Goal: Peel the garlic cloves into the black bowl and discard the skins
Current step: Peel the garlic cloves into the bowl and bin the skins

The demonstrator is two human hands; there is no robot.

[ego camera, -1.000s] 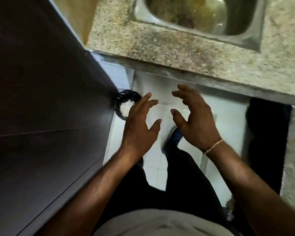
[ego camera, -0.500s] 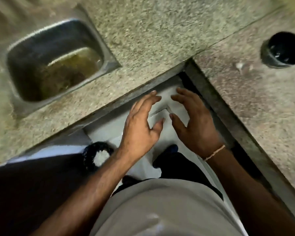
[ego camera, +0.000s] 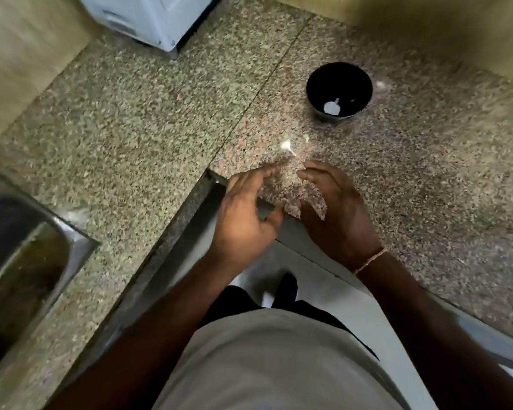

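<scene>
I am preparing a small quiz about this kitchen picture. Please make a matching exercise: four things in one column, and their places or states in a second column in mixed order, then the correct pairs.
Things:
1. black bowl
2. white scrap
3. steel sink
4. left hand

Places or states:
A. sunk into the counter at the far left
B. fingers relaxed, holding nothing, over the counter edge
C. stands on the granite counter, a pale piece inside
D. lies on the counter just beyond the fingertips

Pairs: 1-C, 2-D, 3-A, 4-B
</scene>
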